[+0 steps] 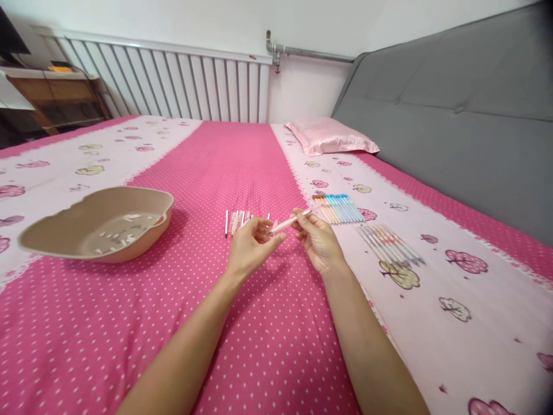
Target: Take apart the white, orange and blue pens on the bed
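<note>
A slim pale pink pen (285,225) is held tilted above the bed, its right end raised. My right hand (319,239) pinches it between thumb and fingertips, with one end sticking out beyond. My left hand (253,242) is closed around its lower left end, the thumb stretched along below it; the fingers partly hide that tip. Behind my left hand lies a group of pink and white pens (237,220), partly covered by the fingers. Right of my right hand lie a row of orange and blue pens (341,208) and a row of pale grey pens (389,245).
A beige basin (97,207) with small white and grey pieces inside stands on the pink dotted bedspread (151,323) at left. A pink pillow (332,136) lies at the back right beside the grey headboard (449,98). A white radiator (173,78) lines the wall.
</note>
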Demonstrator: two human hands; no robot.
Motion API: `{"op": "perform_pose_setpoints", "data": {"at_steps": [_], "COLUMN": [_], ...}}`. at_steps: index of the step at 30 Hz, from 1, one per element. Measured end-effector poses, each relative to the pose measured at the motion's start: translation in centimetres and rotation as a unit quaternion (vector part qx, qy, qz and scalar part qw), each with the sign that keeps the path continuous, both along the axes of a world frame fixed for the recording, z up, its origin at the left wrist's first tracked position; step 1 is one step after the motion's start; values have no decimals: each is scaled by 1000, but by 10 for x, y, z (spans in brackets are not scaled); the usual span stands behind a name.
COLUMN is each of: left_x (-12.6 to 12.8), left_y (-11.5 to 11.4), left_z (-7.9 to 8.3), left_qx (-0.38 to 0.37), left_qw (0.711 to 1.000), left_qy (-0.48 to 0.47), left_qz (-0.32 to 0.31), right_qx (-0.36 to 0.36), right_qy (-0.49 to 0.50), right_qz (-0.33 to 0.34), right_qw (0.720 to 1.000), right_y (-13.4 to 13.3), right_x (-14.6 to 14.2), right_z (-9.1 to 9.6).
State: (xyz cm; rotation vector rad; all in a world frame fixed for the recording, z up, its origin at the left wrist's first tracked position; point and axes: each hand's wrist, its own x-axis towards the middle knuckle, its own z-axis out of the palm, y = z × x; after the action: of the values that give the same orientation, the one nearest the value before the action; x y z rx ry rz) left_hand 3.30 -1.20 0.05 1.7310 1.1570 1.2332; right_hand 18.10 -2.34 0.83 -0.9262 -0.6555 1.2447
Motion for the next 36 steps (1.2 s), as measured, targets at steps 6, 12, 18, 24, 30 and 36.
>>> {"op": "perform_pose_setpoints", "data": {"at_steps": [6,12,18,24,30,36], "left_x": [2,-2,-1,2,-1,-1], "left_y": [-3,1,1,0,-1,4], "left_z": [4,0,-2,0,4,0], "left_qx": [67,-35,3,55,-13,-118], "left_qw": [996,998,1000,998,999,992], "left_qy": [44,53,0,14,34,-36], "left_qz": [37,2,10,41,1,7], "right_qx": [-3,5,1,-3,2,7], "right_qy": [1,3,7,9,15,42], "right_qz": [6,11,-1,-1,-4,-19], "right_qw": [1000,1000,1000,1000,1000,999], "right_y": [0,0,0,0,-1,-1], "right_x": [-1,-1,-1,-2,-1,1], "right_z": [0,0,1,1,4,6]}}
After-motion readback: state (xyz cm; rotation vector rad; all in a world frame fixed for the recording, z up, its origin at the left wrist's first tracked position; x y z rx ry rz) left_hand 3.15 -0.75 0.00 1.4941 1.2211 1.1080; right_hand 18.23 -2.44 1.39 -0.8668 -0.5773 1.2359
